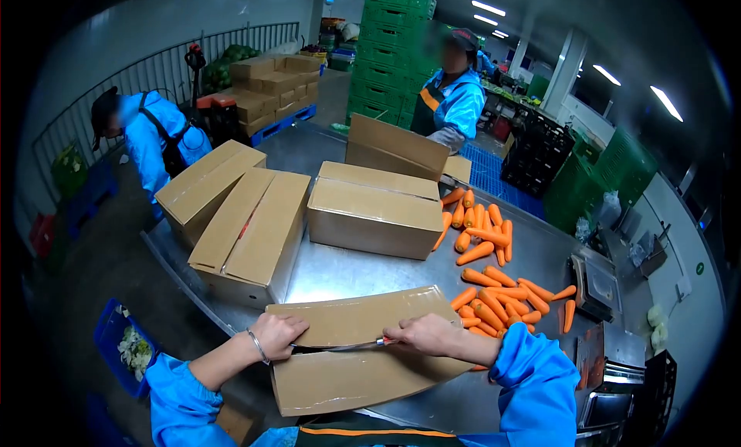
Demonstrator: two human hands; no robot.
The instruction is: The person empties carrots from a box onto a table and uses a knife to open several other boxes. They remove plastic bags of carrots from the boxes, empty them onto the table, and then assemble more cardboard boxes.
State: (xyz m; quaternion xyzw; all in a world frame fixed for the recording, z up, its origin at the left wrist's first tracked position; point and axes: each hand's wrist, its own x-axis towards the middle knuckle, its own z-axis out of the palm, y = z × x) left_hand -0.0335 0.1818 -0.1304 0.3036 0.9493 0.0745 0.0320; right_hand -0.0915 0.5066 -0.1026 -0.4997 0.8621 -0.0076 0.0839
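A cardboard box (355, 377) lies in front of me on the metal table, its two top flaps nearly meeting along a dark gap. At the box's left end my left hand (276, 335) rests with curled fingers on the flap edges. My right hand (421, 335) is closed around a small object with a metallic tip (382, 340) at the gap; most of that object is hidden, so I cannot make out what it is. Loose carrots (494, 304) lie to the right of the box.
Three closed boxes (374, 215) stand farther back on the metal table (343, 275). Behind it, a co-worker (461, 99) stands by an open box (394, 146); another person (158, 130) bends at left. A scale (594, 285) is at right, a blue bin (116, 354) at lower left.
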